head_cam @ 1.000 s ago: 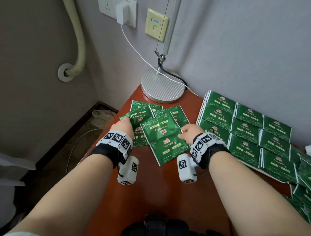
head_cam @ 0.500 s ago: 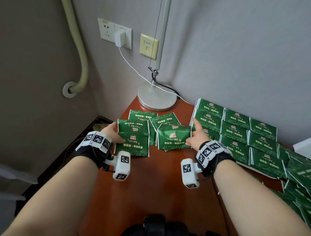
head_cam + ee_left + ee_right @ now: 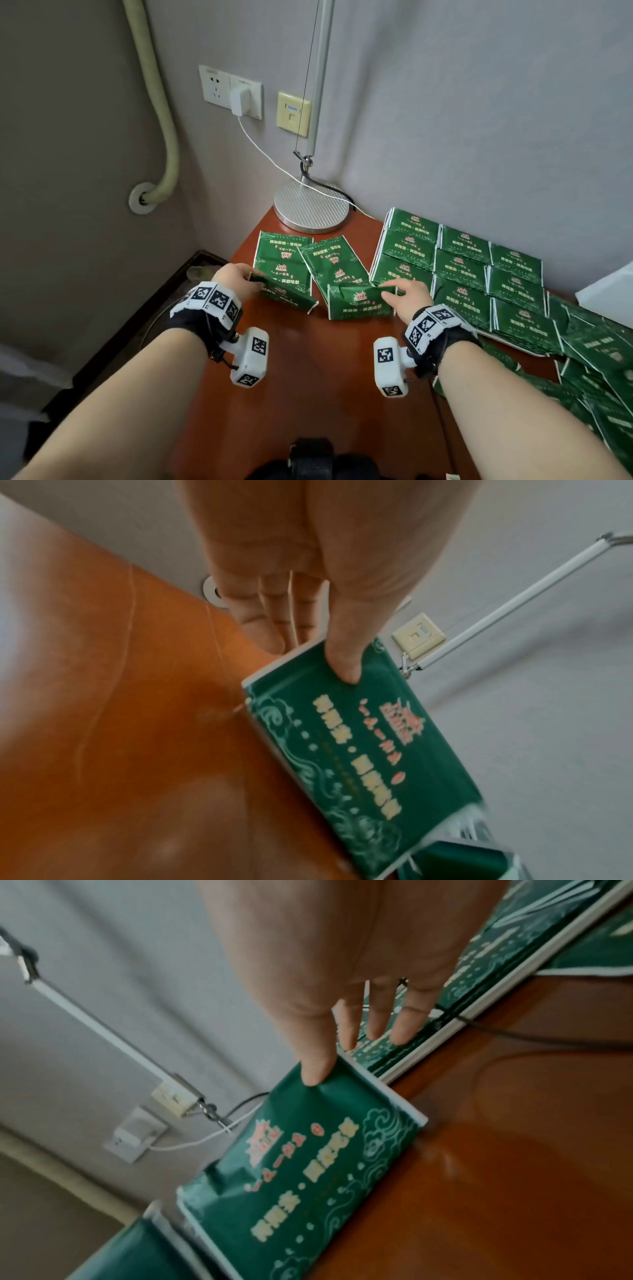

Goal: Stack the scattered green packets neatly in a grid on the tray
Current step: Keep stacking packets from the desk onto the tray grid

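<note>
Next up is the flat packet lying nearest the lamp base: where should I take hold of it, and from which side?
Probably its left long edge, from the table's open left side. The packet lies flat, its right edge overlapped by a neighbour and its near end under the left hand's packet.

head: above, looking down | wrists: close along each hand (image 3: 318, 547) | shared: packets, table (image 3: 308, 394)

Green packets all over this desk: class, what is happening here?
A person holds one green packet in each hand: the left hand pinches the left packet, the right hand pinches the right packet. Two more packets lie loose behind them. The tray alongside already carries a neat grid of packets.
</note>
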`<act>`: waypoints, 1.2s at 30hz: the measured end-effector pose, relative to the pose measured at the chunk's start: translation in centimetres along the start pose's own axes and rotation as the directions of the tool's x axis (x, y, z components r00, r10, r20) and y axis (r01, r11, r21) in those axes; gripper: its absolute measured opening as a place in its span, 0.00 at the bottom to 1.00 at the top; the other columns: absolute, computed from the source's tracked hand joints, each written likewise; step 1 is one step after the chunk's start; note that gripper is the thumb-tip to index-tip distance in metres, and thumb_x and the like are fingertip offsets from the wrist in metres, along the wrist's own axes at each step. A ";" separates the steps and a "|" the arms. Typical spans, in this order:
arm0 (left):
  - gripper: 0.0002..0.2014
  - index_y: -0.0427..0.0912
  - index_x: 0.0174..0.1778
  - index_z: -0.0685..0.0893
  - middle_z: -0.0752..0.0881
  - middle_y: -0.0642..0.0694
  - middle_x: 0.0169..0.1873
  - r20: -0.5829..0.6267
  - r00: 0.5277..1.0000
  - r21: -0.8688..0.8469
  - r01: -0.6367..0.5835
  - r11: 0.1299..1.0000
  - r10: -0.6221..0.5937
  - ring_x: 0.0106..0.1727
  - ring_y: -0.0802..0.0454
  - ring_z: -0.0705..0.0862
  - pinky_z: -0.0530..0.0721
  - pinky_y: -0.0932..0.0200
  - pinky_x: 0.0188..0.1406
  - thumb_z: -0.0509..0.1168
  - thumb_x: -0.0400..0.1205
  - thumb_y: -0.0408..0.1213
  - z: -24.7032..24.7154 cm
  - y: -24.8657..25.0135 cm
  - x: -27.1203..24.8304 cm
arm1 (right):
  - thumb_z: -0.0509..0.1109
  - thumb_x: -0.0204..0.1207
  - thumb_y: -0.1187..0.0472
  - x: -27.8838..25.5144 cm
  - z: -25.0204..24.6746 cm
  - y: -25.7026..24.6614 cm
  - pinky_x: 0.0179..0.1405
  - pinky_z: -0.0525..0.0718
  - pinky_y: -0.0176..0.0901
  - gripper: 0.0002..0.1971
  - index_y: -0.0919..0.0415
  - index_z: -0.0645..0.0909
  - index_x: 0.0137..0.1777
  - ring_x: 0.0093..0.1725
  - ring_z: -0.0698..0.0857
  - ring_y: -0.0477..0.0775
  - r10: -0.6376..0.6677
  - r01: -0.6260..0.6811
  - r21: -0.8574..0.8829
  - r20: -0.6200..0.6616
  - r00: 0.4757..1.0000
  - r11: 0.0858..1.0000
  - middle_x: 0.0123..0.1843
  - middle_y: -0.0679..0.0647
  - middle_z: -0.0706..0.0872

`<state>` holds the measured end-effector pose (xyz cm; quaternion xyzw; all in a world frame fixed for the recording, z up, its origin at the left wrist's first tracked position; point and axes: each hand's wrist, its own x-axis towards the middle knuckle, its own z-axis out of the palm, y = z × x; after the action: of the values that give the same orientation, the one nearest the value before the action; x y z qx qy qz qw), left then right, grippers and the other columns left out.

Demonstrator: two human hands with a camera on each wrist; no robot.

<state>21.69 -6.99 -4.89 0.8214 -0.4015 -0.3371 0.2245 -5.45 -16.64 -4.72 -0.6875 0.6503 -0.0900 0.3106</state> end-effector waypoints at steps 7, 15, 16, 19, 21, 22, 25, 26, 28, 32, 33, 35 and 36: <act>0.16 0.41 0.63 0.78 0.84 0.42 0.58 -0.036 0.995 -0.056 0.089 0.994 -0.091 0.55 0.46 0.83 0.79 0.58 0.49 0.65 0.80 0.40 0.5 -0.5 0.5 | 0.66 0.79 0.62 -0.3 0.2 0.8 0.60 0.73 0.41 0.11 0.63 0.81 0.59 0.66 0.78 0.58 -0.010 0.007 0.090 0.026 1.000 0.996 0.63 0.58 0.82; 0.19 0.65 0.47 0.84 0.87 0.46 0.53 0.010 0.981 -0.030 -0.193 0.981 0.194 0.39 0.43 0.83 0.83 0.50 0.38 0.55 0.84 0.34 -0.1 2.5 0.6 | 0.68 0.77 0.60 0.3 -0.2 -1.8 0.63 0.73 0.40 0.05 0.54 0.81 0.52 0.65 0.78 0.48 -0.193 0.173 0.132 0.157 0.969 0.976 0.61 0.51 0.83; 0.17 0.63 0.46 0.85 0.87 0.48 0.52 0.044 0.974 0.010 -0.221 0.975 0.220 0.40 0.44 0.83 0.83 0.50 0.41 0.56 0.84 0.35 -0.1 3.1 0.4 | 0.68 0.78 0.60 0.3 -0.2 -2.2 0.61 0.72 0.38 0.06 0.56 0.81 0.53 0.62 0.78 0.46 -0.208 0.188 0.133 0.161 0.965 0.973 0.59 0.51 0.83; 0.13 0.52 0.58 0.84 0.81 0.56 0.51 0.147 0.942 0.108 -0.319 0.942 0.302 0.47 0.58 0.78 0.76 0.62 0.45 0.61 0.82 0.48 0.0 4.6 -0.6 | 0.67 0.78 0.61 0.0 -0.2 -2.9 0.52 0.74 0.36 0.04 0.56 0.81 0.51 0.52 0.79 0.45 -0.253 0.230 0.150 0.159 0.954 0.962 0.51 0.48 0.83; 0.15 0.53 0.57 0.85 0.79 0.59 0.49 0.194 0.921 0.139 -0.366 0.920 0.338 0.50 0.60 0.77 0.74 0.65 0.48 0.63 0.79 0.53 0.1 5.2 -0.9 | 0.67 0.77 0.62 0.0 -0.3 -3.2 0.45 0.77 0.33 0.03 0.55 0.81 0.48 0.49 0.81 0.46 -0.270 0.242 0.173 0.166 0.949 0.955 0.48 0.48 0.84; 0.14 0.53 0.55 0.85 0.78 0.59 0.48 0.211 0.915 0.166 -0.381 0.910 0.344 0.51 0.60 0.77 0.74 0.65 0.49 0.65 0.78 0.53 0.2 5.4 -1.0 | 0.68 0.77 0.63 -0.1 -0.5 -3.3 0.45 0.77 0.31 0.03 0.54 0.81 0.47 0.49 0.82 0.46 -0.278 0.248 0.180 0.164 0.947 0.952 0.48 0.48 0.84; 0.09 0.49 0.50 0.87 0.79 0.59 0.43 0.249 0.904 0.208 -0.401 0.892 0.348 0.47 0.59 0.78 0.75 0.66 0.48 0.66 0.79 0.47 0.6 5.6 -1.0 | 0.68 0.77 0.64 -0.2 -1.2 -3.3 0.55 0.77 0.34 0.04 0.54 0.82 0.46 0.53 0.81 0.44 -0.306 0.277 0.207 0.121 0.944 0.938 0.49 0.47 0.85; 0.08 0.48 0.48 0.86 0.79 0.59 0.41 0.249 0.901 0.190 -0.405 0.895 0.355 0.46 0.60 0.78 0.74 0.67 0.46 0.66 0.79 0.46 0.7 5.6 -1.1 | 0.68 0.77 0.64 -0.3 -1.4 -3.3 0.55 0.77 0.32 0.04 0.55 0.82 0.47 0.52 0.82 0.43 -0.315 0.285 0.219 0.115 0.942 0.933 0.50 0.48 0.86; 0.05 0.48 0.43 0.85 0.78 0.60 0.37 0.215 0.903 0.119 -0.402 0.908 0.371 0.42 0.60 0.77 0.73 0.70 0.40 0.67 0.79 0.44 0.8 5.2 -1.0 | 0.68 0.77 0.65 -0.5 -1.6 -3.2 0.55 0.79 0.31 0.04 0.55 0.83 0.46 0.50 0.83 0.44 -0.319 0.282 0.253 0.118 0.940 0.925 0.49 0.48 0.87; 0.07 0.51 0.35 0.81 0.82 0.54 0.37 0.174 0.917 -0.022 -0.360 0.933 0.358 0.36 0.56 0.77 0.75 0.68 0.35 0.67 0.79 0.44 0.9 5.0 -1.1 | 0.68 0.77 0.62 -0.6 -1.3 -2.6 0.63 0.80 0.45 0.06 0.50 0.82 0.43 0.54 0.85 0.49 -0.286 0.245 0.317 0.091 0.954 0.917 0.49 0.48 0.87; 0.06 0.51 0.36 0.81 0.82 0.53 0.37 0.169 0.918 -0.030 -0.360 0.932 0.360 0.35 0.56 0.77 0.75 0.67 0.34 0.67 0.79 0.44 1.0 5.1 -1.2 | 0.67 0.78 0.60 -0.6 -1.2 -2.5 0.63 0.78 0.43 0.03 0.51 0.82 0.46 0.56 0.84 0.49 -0.268 0.233 0.301 0.082 0.960 0.925 0.51 0.48 0.86; 0.06 0.49 0.37 0.82 0.81 0.54 0.35 0.141 0.920 -0.075 -0.359 0.930 0.366 0.31 0.57 0.74 0.74 0.68 0.30 0.66 0.79 0.44 1.0 5.4 -1.4 | 0.66 0.78 0.55 -0.7 -1.4 -2.6 0.59 0.75 0.38 0.08 0.53 0.79 0.55 0.58 0.81 0.45 -0.221 0.179 0.271 0.131 0.966 0.946 0.55 0.45 0.83; 0.06 0.48 0.38 0.82 0.80 0.54 0.33 0.129 0.922 -0.107 -0.354 0.929 0.366 0.29 0.57 0.73 0.73 0.68 0.30 0.66 0.79 0.44 1.0 5.6 -1.4 | 0.67 0.77 0.55 -0.7 -1.5 -2.7 0.57 0.76 0.37 0.12 0.54 0.77 0.59 0.57 0.81 0.44 -0.203 0.144 0.285 0.191 0.960 0.948 0.57 0.45 0.82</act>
<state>17.48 -9.23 -1.50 0.6967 -0.5468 -0.3658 0.2860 -4.12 -16.53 -1.88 -0.6996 0.5307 -0.1282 0.4609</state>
